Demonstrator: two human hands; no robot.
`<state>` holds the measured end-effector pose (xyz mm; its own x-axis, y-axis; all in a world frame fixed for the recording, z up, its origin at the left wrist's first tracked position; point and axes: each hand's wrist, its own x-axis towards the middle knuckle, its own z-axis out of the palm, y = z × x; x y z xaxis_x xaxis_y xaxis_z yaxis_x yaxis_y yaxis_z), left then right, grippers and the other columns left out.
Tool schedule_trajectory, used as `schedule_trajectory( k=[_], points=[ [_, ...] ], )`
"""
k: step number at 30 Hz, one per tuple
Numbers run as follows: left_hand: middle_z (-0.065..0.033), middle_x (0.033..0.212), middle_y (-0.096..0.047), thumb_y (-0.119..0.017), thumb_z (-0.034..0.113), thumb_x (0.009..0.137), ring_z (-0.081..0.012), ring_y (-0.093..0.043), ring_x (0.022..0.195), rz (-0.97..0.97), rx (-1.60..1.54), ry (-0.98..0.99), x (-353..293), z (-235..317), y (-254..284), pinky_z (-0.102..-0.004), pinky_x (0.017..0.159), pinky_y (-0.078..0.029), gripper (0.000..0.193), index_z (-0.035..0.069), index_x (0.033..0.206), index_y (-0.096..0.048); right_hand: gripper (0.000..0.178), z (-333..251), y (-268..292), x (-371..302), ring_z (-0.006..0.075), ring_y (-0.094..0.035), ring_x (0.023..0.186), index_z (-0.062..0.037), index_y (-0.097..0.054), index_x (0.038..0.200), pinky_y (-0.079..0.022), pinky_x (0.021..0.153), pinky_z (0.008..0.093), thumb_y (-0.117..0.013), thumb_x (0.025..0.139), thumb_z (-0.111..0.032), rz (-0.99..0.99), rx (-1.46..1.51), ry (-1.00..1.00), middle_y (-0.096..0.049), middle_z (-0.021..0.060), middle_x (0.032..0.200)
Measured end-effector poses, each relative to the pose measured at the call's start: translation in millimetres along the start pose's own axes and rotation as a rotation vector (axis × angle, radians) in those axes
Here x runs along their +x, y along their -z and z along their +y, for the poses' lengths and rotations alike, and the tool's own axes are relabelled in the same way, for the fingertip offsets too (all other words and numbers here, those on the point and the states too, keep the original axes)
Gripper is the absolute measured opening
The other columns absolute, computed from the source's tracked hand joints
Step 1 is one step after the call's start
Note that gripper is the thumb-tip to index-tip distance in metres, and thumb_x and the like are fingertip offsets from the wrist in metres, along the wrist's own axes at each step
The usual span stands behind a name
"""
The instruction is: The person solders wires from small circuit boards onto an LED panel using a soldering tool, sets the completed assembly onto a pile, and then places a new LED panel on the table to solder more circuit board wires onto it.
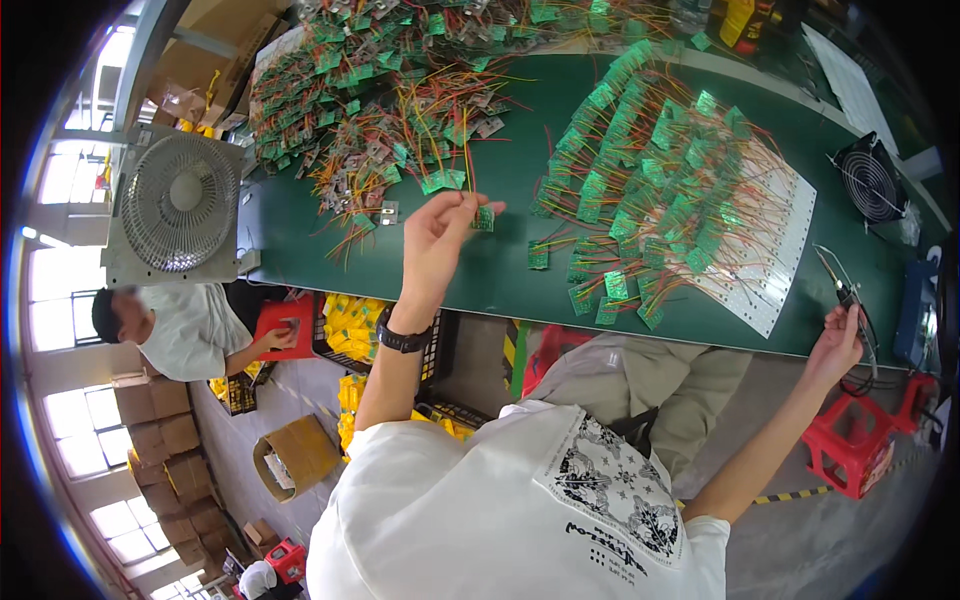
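Note:
My left hand (440,232), with a black watch on its wrist, is raised over the green table (500,270) and pinches a small green circuit board (484,218) between the fingertips. Just behind it lies a tangled heap of green boards with red and yellow wires (380,90). To the right, several wired boards (650,190) lie in rows on a white perforated sheet (770,270). My right hand (836,345) is off the table's near right edge, closed on a thin metal tool (845,290) with a black cable.
A white box fan (178,205) stands at the table's left end, a small black fan (870,180) at the right. Another person in a white shirt (190,330) sits lower left by a red crate (285,325), yellow-filled crates (360,325) and cardboard boxes (165,440). A red stool (850,445) is lower right.

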<state>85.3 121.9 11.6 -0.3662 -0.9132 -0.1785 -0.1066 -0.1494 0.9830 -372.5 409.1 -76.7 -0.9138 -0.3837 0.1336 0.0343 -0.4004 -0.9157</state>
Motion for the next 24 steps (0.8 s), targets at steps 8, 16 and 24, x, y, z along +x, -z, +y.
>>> schedule_trajectory(
  k=[8, 16, 24],
  points=[
    [-0.0121, 0.087, -0.071, -0.057, 0.008, 0.093, -0.0113, -0.065, 0.085, -0.284, 0.305, -0.230, 20.0, 32.0, -78.0, -0.0220, 0.076, -0.047, 0.016, -0.004, 0.102, -0.060, 0.021, -3.3, -21.6, -8.0, 0.0136, -0.059, 0.071, 0.0044, -0.061, 0.106, -0.046, 0.060, 0.0242, -0.060, 0.091, -0.011, 0.080, -0.062, 0.023, -0.064, 0.0102, 0.085],
    [-0.0091, 0.088, -0.070, -0.055, 0.000, 0.089, -0.0164, -0.068, 0.079, -0.716, 0.387, -0.746, 39.5, 49.9, -195.8, -0.0263, 0.071, -0.051, 0.016, -0.003, 0.103, -0.062, 0.022, -12.9, -34.4, -13.2, 0.0149, -0.058, 0.063, 0.0053, -0.060, 0.106, -0.043, 0.057, 0.0255, -0.060, 0.091, -0.010, 0.125, -0.104, 0.024, -0.064, 0.0104, 0.079],
    [-0.0095, 0.071, -0.062, -0.058, 0.007, 0.081, -0.0292, -0.062, 0.064, -1.158, 0.740, -0.664, 1.0, 10.0, -253.7, -0.0374, 0.053, -0.047, 0.004, 0.003, 0.079, -0.058, 0.024, -17.0, -36.2, -14.0, 0.0163, -0.058, 0.061, 0.0068, -0.059, 0.108, -0.042, 0.056, 0.0256, -0.059, 0.090, -0.009, 0.091, -0.194, 0.005, -0.063, 0.0115, 0.076]
  ],
)
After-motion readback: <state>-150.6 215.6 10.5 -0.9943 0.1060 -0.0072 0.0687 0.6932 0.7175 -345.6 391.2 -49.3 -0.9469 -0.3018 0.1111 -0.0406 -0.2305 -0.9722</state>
